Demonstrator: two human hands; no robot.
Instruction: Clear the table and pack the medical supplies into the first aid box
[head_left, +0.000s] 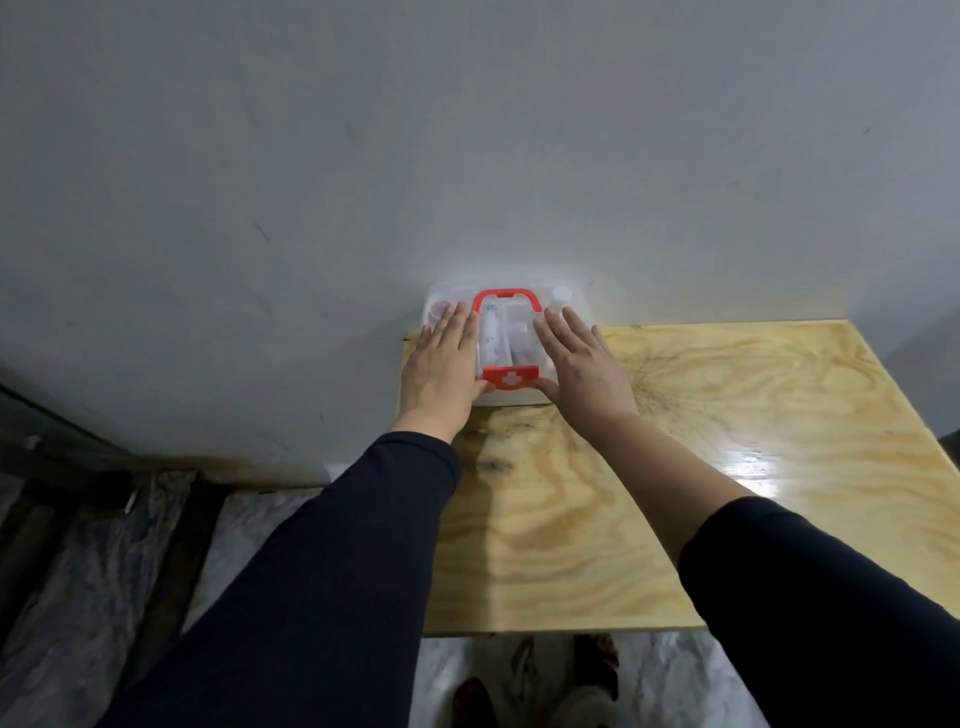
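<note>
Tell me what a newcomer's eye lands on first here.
The clear first aid box with its red handle and red latch with a white cross, at the table's far left corner against the grey wall. Both hands, left hand and right hand, lie flat on its lid. The wooden table shows nothing else.

A single wide-angle head camera looks forward and steeply down from above the near edge of the wooden table (675, 467), facing the grey wall (467, 130) behind it. Both outstretched arms enter from the bottom corners, and the floor (291, 519) and feet appear at the lower edge.
</note>
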